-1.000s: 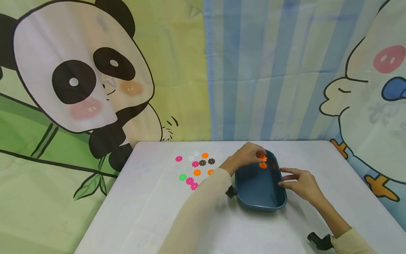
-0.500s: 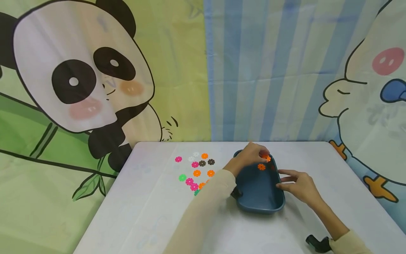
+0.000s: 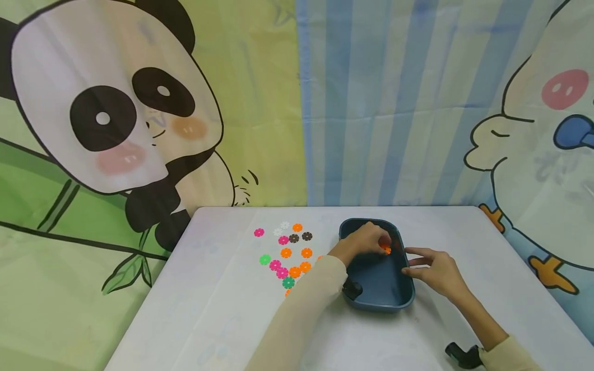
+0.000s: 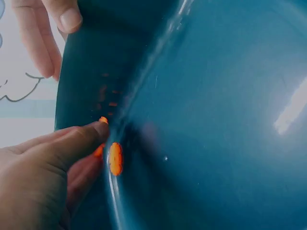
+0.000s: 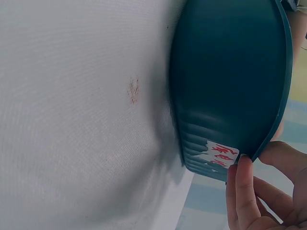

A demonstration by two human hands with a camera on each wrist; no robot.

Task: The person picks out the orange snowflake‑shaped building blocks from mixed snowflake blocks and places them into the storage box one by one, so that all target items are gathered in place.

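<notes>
Inside the blue tray point(image 3: 382, 288), toward its far right, is my left hand point(image 3: 364, 240). The left wrist view shows my left fingers and thumb point(image 4: 85, 139) pinching an orange flower-shaped piece point(image 4: 99, 151), mostly hidden between them. Beside the fingertips another orange piece point(image 4: 116, 158) stands near edge-on by the tray wall. My right hand point(image 3: 438, 270) holds the tray's right rim, thumb at the edge and fingers against the outer wall, by a torn white sticker with red marks point(image 5: 223, 154).
Left of the tray, several small flower-shaped pieces lie scattered on the white table point(image 3: 223, 288): orange point(image 3: 285, 253), pink point(image 3: 275, 265), dark brown point(image 3: 307, 236), white point(image 3: 285, 225) and green point(image 3: 265, 259). A printed cloth point(image 3: 260, 103) hangs behind the table.
My left hand has come down from the far end of the tray, deeper inside it. One of the two orange pieces seen there is now hidden in the head view. The right hand keeps its hold.
</notes>
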